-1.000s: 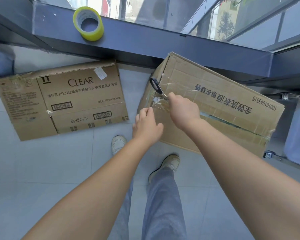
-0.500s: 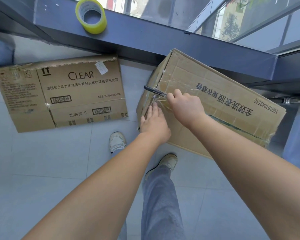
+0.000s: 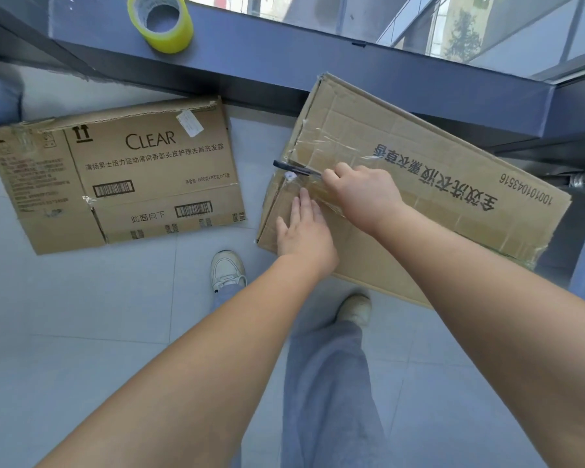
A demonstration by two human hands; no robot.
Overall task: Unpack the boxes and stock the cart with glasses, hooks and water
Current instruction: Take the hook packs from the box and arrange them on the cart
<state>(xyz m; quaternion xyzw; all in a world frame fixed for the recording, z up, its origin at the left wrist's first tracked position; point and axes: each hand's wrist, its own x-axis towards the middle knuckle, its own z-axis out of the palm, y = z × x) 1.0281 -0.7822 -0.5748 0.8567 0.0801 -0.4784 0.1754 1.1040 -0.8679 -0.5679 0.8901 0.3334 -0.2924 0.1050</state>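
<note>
Left hand [image 3: 304, 228] flat, steadying the taped box [image 3: 419, 197]; right hand [image 3: 362, 194], gripping the scissors [image 3: 293, 167], should cut shallowly along the seam.

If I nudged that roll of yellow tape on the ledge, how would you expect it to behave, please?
The roll of yellow tape lies flat on its side on the ledge, so it would probably slide, not roll. Its hollow core suggests it is light. Stood on edge, it might roll off.

Tiled floor [image 3: 81, 315]; two cardboard boxes [image 3: 402, 184].
</note>
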